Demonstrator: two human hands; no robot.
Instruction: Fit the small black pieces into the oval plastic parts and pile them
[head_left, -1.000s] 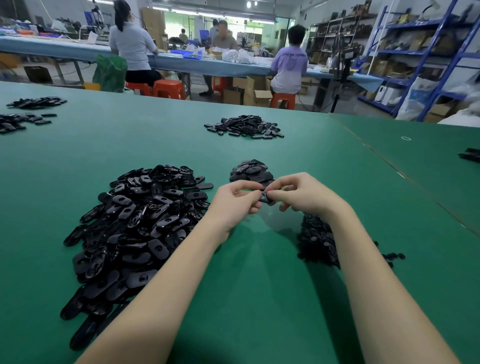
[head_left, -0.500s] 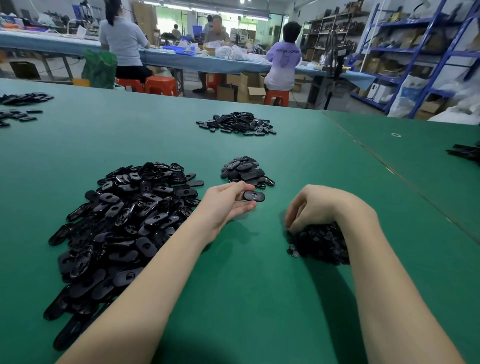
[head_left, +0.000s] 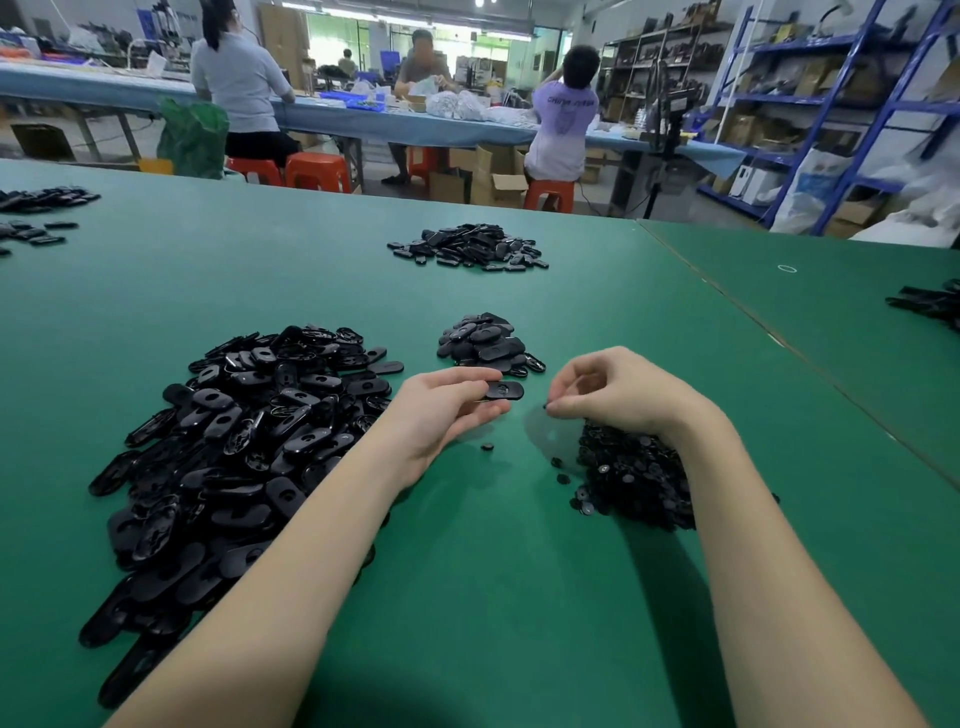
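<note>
My left hand (head_left: 447, 410) holds a black oval plastic part (head_left: 504, 389) between thumb and fingers, just above the green table (head_left: 467, 597). My right hand (head_left: 618, 389) hovers over the heap of small black pieces (head_left: 634, 478), its fingertips pinching one small black piece (head_left: 548, 406) close to the oval part. A big heap of loose oval parts (head_left: 244, 447) lies to the left. A small pile of oval parts (head_left: 485, 340) sits just beyond my hands. A stray small piece (head_left: 487, 446) lies on the table below my left hand.
Another pile of oval parts (head_left: 467, 245) lies farther back, with more at the far left (head_left: 36, 208) and right edge (head_left: 930, 304). A seam (head_left: 779, 338) splits the table at the right. People sit at a blue bench (head_left: 363, 119) behind; blue shelves (head_left: 857, 104) stand right.
My right hand has lifted off the heap of small pieces with one pinched and moved toward the oval part. My left hand still holds the oval part.
</note>
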